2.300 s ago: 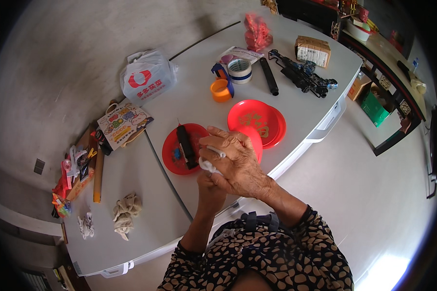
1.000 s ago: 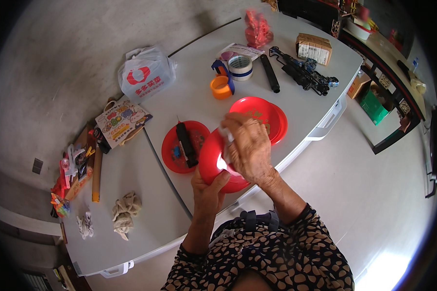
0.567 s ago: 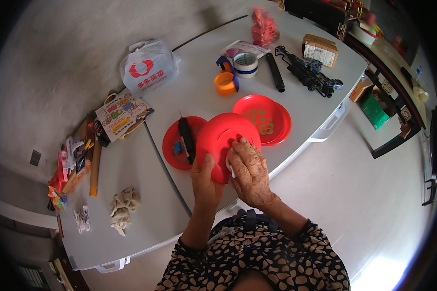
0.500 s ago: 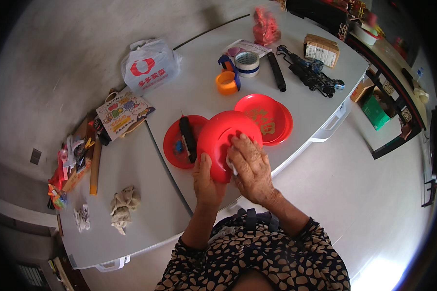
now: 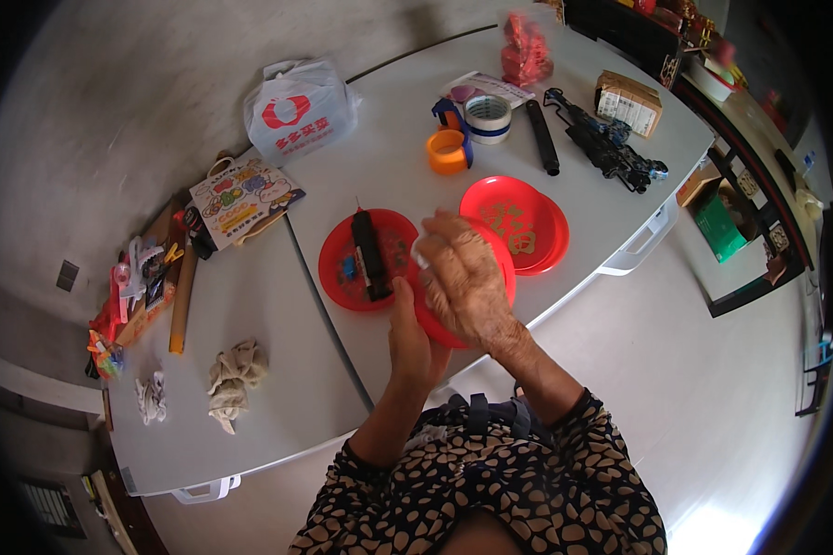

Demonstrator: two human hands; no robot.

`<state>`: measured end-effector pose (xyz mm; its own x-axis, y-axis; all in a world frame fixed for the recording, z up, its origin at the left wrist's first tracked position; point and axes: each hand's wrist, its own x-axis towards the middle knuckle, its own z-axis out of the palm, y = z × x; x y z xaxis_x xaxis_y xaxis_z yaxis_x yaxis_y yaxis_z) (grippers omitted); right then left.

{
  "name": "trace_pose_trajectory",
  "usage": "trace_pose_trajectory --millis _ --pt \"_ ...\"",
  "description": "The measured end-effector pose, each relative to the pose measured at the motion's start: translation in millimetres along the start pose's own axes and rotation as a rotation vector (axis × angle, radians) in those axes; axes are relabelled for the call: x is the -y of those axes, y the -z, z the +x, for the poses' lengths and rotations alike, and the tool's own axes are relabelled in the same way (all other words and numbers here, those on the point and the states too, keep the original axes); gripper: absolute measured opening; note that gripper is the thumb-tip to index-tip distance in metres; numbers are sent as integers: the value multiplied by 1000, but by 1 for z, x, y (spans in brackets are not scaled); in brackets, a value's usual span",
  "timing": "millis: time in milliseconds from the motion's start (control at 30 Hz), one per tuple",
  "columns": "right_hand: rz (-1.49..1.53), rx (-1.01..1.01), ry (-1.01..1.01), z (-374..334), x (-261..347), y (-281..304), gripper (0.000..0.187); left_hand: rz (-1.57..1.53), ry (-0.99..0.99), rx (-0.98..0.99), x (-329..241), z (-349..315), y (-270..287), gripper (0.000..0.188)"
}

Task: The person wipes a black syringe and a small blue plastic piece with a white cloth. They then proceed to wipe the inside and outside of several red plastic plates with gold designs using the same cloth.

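Note:
My left hand grips the near left edge of a red plate, thumb on its rim. Across the plate lies my right hand, fingers bent, with a bit of white cloth or tissue showing beside the fingertips. Most of the plate's face is hidden under that hand. Just left, another red plate on the table carries a black rod-shaped tool with a thin tip and a small blue piece. To the right, red plates with gold markings lie overlapped.
Orange tape dispenser, tape roll, black tube, black folded stand and cardboard box lie farther back. A white plastic bag stands back left. Crumpled beige cloth and white cloth lie near left.
My right hand has moved up and left across the held plate and now covers much of it. The plate has tilted in my left hand and shifted slightly right.

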<state>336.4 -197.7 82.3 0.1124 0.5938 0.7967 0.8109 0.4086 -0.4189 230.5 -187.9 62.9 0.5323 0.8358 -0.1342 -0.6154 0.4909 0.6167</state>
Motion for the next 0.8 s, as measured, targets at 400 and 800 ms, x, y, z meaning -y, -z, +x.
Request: trace_pose_trajectory --millis 400,800 --pt "-64 245 67 -68 16 12 27 2 -48 60 -18 1 0 47" --pt "-95 176 123 -26 18 15 27 11 60 -48 -8 -6 -3 48"
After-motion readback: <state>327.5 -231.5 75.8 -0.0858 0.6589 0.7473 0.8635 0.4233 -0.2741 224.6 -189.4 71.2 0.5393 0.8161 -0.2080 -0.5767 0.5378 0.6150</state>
